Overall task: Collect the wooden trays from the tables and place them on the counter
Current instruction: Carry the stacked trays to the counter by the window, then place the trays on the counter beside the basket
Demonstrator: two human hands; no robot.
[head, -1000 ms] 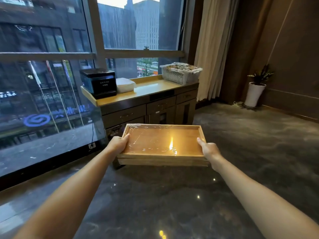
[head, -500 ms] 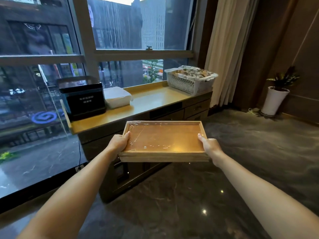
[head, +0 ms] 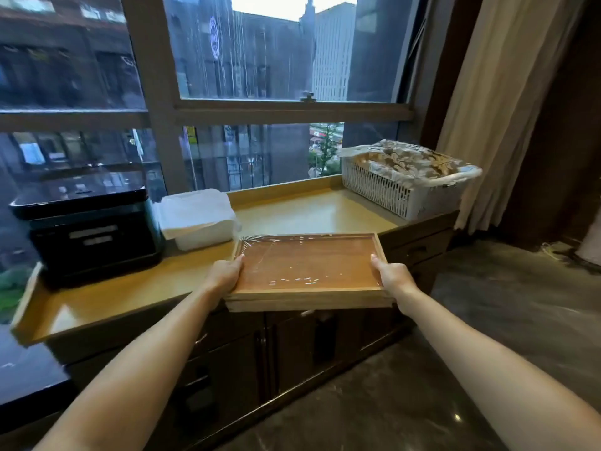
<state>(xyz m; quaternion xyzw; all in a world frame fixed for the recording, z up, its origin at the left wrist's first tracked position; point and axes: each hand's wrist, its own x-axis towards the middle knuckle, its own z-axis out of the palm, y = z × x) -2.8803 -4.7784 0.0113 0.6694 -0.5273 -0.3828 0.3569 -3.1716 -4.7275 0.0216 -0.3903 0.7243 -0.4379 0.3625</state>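
Note:
I hold a stack of wooden trays [head: 307, 268], the top one covered in clear film, level in front of me. My left hand [head: 226, 273] grips the stack's left edge and my right hand [head: 392, 276] grips its right edge. The stack hangs over the front edge of the yellow-topped counter [head: 309, 213], its far half above the countertop. I cannot tell whether its underside touches the counter.
A black appliance [head: 87, 229] stands at the counter's left, a white lidded box [head: 198, 218] beside it, and a white slatted basket [head: 406, 180] with wrapped contents at the right end. Windows rise behind; a beige curtain [head: 507, 102] hangs on the right. Dark cabinet drawers are below.
I have come much closer to the counter. The tray stack, held the same way in both hands, has moved from in front of the cabinet to over the countertop's front edge.

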